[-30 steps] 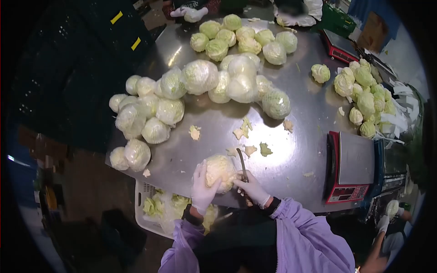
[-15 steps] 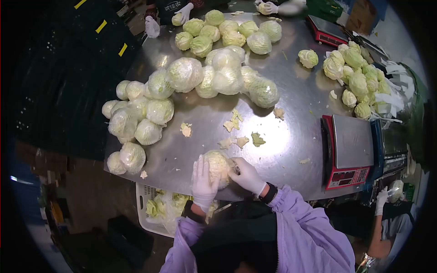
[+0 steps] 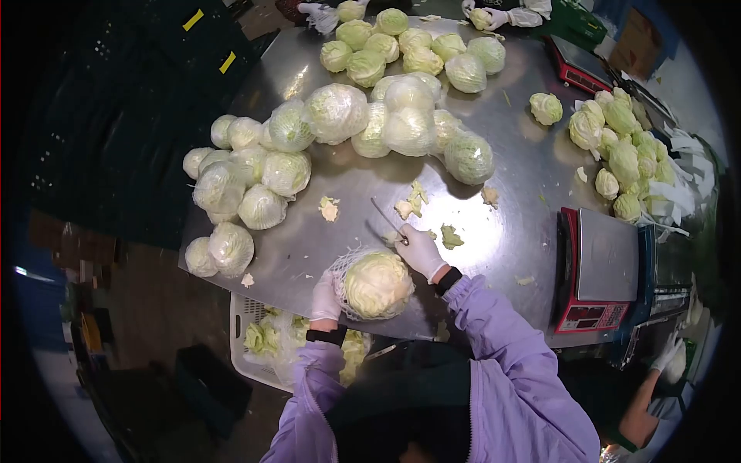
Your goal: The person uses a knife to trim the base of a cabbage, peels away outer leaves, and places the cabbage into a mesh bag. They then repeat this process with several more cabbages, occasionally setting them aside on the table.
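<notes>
A large pale cabbage point(image 3: 378, 284), partly covered by white mesh netting point(image 3: 349, 266) on its left side, rests near the front edge of the metal table point(image 3: 309, 251). My left hand point(image 3: 326, 295), white-gloved, grips the netting and the cabbage's left side. Just above and right of the cabbage, my right hand point(image 3: 421, 251), also gloved, is closed around the handle of a thin knife point(image 3: 386, 216), whose blade points up and left. Trimmed leaf pieces point(image 3: 451, 237) lie beyond my right hand.
Wrapped cabbages point(image 3: 285, 173) fill the left and middle; unwrapped ones point(image 3: 367, 67) are behind. Scales point(image 3: 606, 258) and a cabbage pile point(image 3: 624, 154) stand right. A white basket point(image 3: 241, 332) of leaves is below the table edge. Co-workers' gloved hands point(image 3: 494, 17) show at the back and right.
My right hand has moved up and away from the cabbage, and the knife blade now shows. My left hand has shifted left and lower, and netting is visible around the cabbage. The view has shifted slightly.
</notes>
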`<state>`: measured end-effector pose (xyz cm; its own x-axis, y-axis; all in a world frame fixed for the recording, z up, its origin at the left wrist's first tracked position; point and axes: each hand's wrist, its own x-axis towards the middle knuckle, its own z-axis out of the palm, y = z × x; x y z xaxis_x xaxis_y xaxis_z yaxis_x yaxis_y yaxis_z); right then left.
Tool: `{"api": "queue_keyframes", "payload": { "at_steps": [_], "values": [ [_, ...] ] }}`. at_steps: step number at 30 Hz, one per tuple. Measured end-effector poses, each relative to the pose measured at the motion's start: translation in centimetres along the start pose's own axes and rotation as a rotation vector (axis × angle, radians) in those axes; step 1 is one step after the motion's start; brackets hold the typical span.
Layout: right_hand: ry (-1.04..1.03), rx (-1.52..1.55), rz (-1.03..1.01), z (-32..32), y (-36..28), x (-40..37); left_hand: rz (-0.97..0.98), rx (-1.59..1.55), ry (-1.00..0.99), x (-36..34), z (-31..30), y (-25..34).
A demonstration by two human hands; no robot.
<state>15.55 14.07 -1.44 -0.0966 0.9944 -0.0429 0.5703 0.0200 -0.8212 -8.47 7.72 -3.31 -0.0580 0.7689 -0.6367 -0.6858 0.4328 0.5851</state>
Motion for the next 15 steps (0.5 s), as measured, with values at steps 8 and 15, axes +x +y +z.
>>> {"api": "queue_keyframes", "payload": {
  "at_steps": [8,15],
  "values": [
    [-0.279,0.933,0.58,-7.7,-1.5,-6.7,0.73,0.827,-0.181,-7.6,1.5,1.9],
    [-0.086,0.038,-0.063,-3.6,-1.5,-13.8,0.857,1.583,-0.276,-6.9,7.1,2.2]
  ]
}}
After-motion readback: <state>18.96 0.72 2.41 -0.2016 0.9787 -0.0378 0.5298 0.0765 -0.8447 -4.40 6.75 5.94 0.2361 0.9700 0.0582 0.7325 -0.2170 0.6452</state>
